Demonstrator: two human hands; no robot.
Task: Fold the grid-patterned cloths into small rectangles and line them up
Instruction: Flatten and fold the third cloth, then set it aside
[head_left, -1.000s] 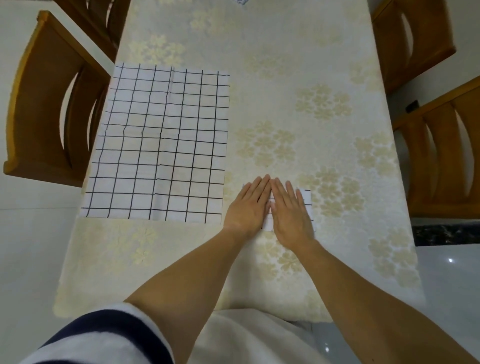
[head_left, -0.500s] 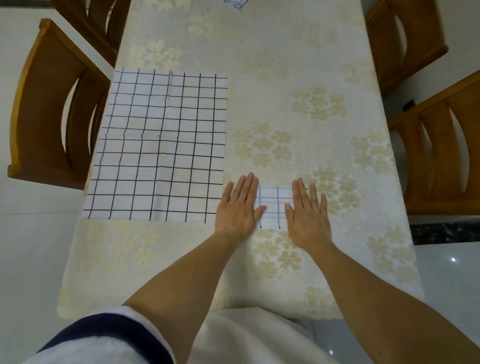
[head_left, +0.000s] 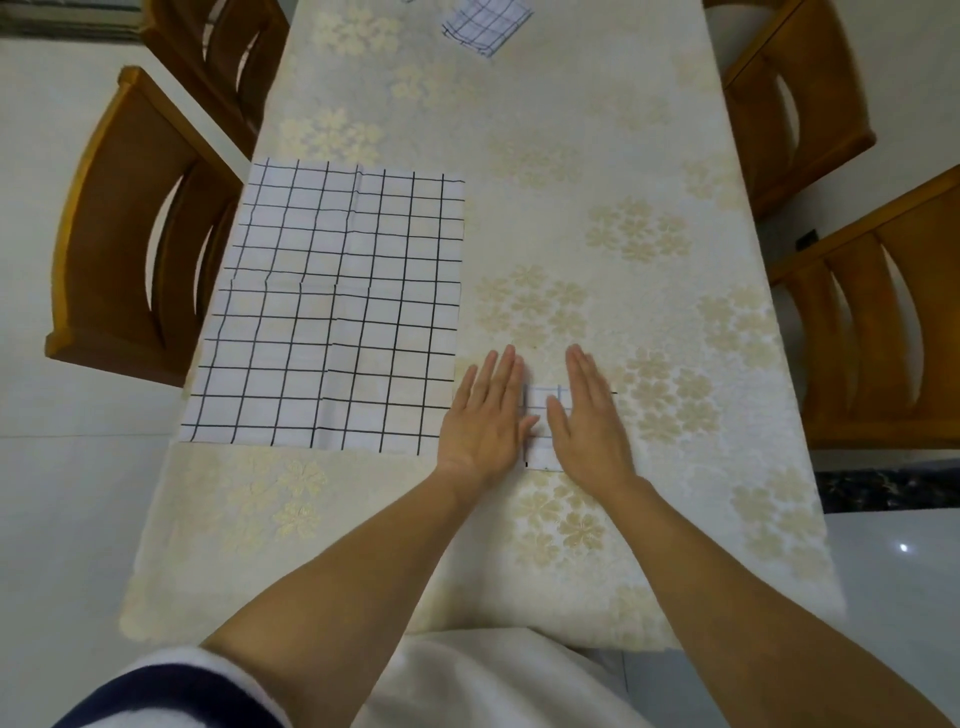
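A small folded grid-patterned cloth lies on the table near its front edge, mostly covered by my hands. My left hand rests flat on its left part with fingers extended. My right hand lies flat on its right part, palm down. Only a narrow strip of the folded cloth shows between them. A large grid-patterned cloth lies spread flat on the left side of the table, with crease lines across it. Another folded grid cloth sits at the far end of the table.
The table wears a cream tablecloth with pale flower prints. Wooden chairs stand on both sides: one at left, one at right, others further back. The large cloth's left edge reaches the table's left edge.
My hands slid apart half a second ago, exposing the folded cloth, and have now come closer together again over it. The view tilted, bringing the far folded cloth into sight.
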